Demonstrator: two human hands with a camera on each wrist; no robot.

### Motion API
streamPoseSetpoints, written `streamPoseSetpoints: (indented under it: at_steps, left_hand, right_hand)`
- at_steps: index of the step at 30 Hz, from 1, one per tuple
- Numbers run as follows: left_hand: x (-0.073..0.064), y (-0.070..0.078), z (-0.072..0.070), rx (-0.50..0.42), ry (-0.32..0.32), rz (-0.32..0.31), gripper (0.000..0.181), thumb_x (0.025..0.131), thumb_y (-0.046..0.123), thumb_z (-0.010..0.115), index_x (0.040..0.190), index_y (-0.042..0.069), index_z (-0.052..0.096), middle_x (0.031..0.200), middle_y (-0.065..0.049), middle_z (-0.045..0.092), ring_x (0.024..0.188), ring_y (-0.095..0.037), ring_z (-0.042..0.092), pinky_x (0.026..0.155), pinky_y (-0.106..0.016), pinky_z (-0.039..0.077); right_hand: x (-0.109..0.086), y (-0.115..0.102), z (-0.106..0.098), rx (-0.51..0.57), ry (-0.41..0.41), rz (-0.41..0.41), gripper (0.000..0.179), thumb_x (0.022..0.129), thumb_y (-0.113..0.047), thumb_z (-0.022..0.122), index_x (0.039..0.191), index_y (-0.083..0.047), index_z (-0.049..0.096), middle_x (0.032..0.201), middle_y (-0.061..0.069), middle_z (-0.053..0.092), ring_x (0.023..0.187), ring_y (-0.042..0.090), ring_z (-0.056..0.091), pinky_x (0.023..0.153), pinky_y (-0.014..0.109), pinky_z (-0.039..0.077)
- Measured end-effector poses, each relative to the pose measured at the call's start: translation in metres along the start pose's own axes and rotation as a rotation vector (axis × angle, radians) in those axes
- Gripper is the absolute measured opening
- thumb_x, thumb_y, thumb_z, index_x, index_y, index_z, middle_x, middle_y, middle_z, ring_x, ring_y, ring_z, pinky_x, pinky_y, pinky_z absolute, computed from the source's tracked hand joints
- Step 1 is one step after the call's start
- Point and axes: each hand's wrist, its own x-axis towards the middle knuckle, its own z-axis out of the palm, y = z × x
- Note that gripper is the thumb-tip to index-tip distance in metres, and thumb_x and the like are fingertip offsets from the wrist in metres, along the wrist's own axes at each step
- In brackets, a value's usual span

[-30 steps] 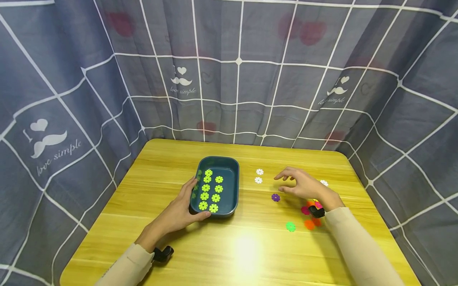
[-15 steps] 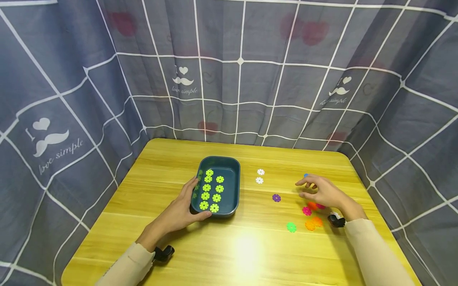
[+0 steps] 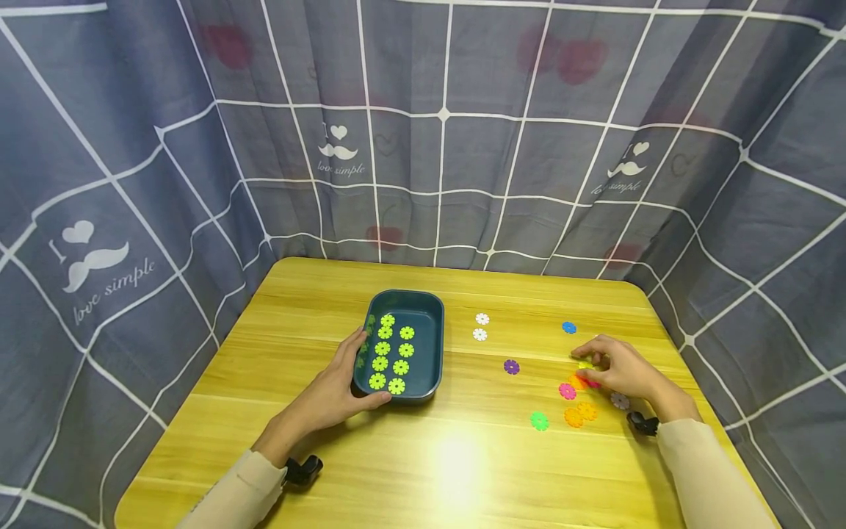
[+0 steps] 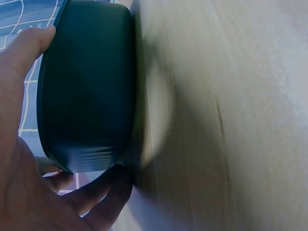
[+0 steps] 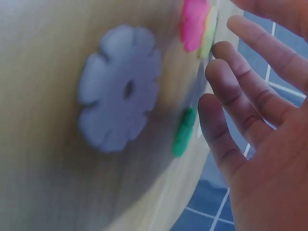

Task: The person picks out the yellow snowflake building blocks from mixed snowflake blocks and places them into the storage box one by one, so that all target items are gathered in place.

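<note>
My left hand (image 3: 324,393) grips the near left corner of a dark blue-green plastic tray (image 3: 423,334), thumb at the near rim and fingers along the left side. Several yellow-green snowflake discs (image 3: 382,348) lie inside it in two rows. At the right of the table, my right hand (image 3: 624,375) hovers low, fingers loosely bent, its fingertips at a small cluster with a yellow disc (image 3: 585,364) and a pink disc (image 5: 194,24). A greyish-white disc (image 5: 120,89) lies under that wrist, and a green disc (image 5: 184,132) shows farther off in the right wrist view.
Two white discs (image 3: 479,335) and a purple disc (image 3: 512,366) lie right of the tray. Around the right hand are a blue disc (image 3: 569,328), orange discs (image 3: 573,418) and a bright green disc (image 3: 539,421). A grey checked curtain (image 3: 410,147) surrounds the wooden table (image 3: 297,316).
My right hand has moved right and nearer to me, from beside the purple disc to the cluster, uncovering the blue disc. My left hand and the tray have stayed in place.
</note>
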Motion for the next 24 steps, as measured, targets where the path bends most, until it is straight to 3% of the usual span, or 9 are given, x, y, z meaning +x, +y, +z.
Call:
streamPoseSetpoints:
  at_steps: [13,24]
  left_hand:
    - [0.0000,0.0004,-0.0003,0.007,-0.003,-0.006,0.134,0.095,0.075,0.087,0.188,0.013,0.013,0.198,-0.011,0.011,0.168,-0.053,0.048,0.130,-0.076,0.048]
    - [-0.0007,-0.0005,0.0007,0.007,0.001,-0.002,0.134,0.095,0.075,0.087,0.187,0.012,0.014,0.198,-0.011,0.011,0.170,-0.052,0.045,0.130,-0.076,0.047]
  right_hand:
    - [-0.0061,0.0080,-0.0017,-0.052,-0.004,0.084,0.031,0.097,-0.018,0.097,0.126,-0.013,0.087,0.098,-0.005,0.069,0.084,0.000,0.052,0.073,0.025,0.045]
    - [-0.0036,0.0047,0.0003,-0.075,-0.002,0.089,0.027,0.097,-0.019,0.098,0.121,-0.011,0.088,0.092,-0.008,0.068,0.080,-0.001,0.051,0.071,0.023,0.048]
